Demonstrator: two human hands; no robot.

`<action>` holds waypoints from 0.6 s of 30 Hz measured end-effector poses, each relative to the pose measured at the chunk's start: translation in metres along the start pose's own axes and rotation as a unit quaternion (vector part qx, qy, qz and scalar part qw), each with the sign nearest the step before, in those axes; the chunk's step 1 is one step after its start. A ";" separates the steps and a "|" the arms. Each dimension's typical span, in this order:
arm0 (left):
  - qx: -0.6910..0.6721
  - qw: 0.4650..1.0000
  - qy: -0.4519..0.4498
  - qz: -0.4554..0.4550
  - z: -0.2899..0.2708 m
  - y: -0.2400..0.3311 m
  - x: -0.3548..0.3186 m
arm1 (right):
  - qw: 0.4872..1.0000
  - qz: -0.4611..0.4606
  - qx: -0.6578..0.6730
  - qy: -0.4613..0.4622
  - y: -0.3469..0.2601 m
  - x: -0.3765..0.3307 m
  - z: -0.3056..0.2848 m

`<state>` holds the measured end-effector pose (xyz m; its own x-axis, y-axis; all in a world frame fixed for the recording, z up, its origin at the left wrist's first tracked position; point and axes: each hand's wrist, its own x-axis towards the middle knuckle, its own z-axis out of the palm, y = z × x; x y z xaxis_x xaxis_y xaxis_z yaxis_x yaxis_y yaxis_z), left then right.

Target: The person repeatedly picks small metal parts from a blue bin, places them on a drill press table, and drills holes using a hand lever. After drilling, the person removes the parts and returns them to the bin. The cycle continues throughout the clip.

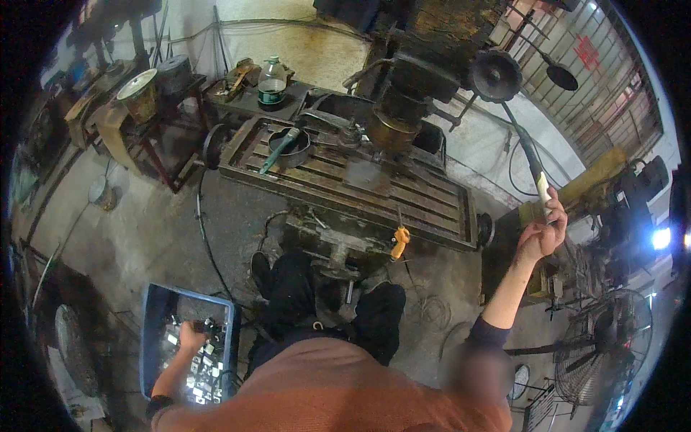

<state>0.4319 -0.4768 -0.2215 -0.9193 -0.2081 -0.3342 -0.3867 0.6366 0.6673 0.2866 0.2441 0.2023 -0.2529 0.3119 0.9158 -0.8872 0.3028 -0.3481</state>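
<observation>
My right hand (541, 232) is raised at the right and grips the pale end of a long lever handle (541, 189) that runs up to the drill press head (425, 65). My left hand (193, 335) reaches down into a blue plastic crate (149, 317) on the floor at the lower left. The crate holds several small metal parts (205, 367), and my fingers close around some of them. Between the hands stands the slotted machine table (345, 180), with a dark round bowl (288, 147) and a brush on it.
A plastic bottle (271, 83) stands behind the table. A pale bucket (139, 92) sits on a rack at the upper left. A cable (205, 237) runs across the concrete floor. A floor fan (601, 345) stands at the lower right. My legs and shoes (263, 266) are below the table.
</observation>
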 end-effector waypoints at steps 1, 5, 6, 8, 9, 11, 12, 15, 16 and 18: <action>-0.127 0.990 -0.003 -0.061 -0.008 0.018 -0.005 | 1.000 -0.005 0.008 -0.011 0.000 0.002 -0.002; -0.405 0.909 0.004 -0.102 -0.050 0.058 -0.005 | 1.000 0.004 0.016 -0.011 -0.003 0.011 -0.005; -0.469 0.877 0.025 -0.101 -0.057 0.074 -0.001 | 1.000 0.004 0.013 -0.013 -0.006 0.014 -0.003; -0.551 0.833 0.038 -0.028 -0.078 0.119 0.002 | 1.000 0.003 -0.011 -0.015 -0.008 0.019 -0.001; -0.569 0.821 0.043 -0.017 -0.089 0.145 0.006 | 1.000 0.004 -0.021 -0.016 -0.010 0.022 -0.001; -0.595 0.802 0.039 0.041 -0.100 0.183 0.026 | 0.999 0.005 -0.042 -0.011 -0.011 0.027 0.003; -0.602 0.794 0.027 0.088 -0.103 0.198 0.039 | 0.998 0.004 -0.056 -0.004 -0.012 0.030 0.005; -0.601 0.792 0.019 0.109 -0.100 0.260 0.074 | 0.997 0.001 -0.081 0.002 -0.014 0.040 0.010; -0.596 0.798 0.014 0.093 -0.097 0.284 0.078 | 0.996 0.000 -0.086 0.001 -0.014 0.043 0.010; -0.603 0.792 -0.028 0.095 -0.075 0.311 0.101 | 0.995 -0.014 -0.097 -0.019 -0.013 0.049 0.008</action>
<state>0.2129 -0.3555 0.0027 -0.9776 -0.1390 -0.1580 -0.0624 -0.5256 0.8484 0.2827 0.2488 0.2535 -0.2476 0.2671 0.9313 -0.8033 0.4808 -0.3515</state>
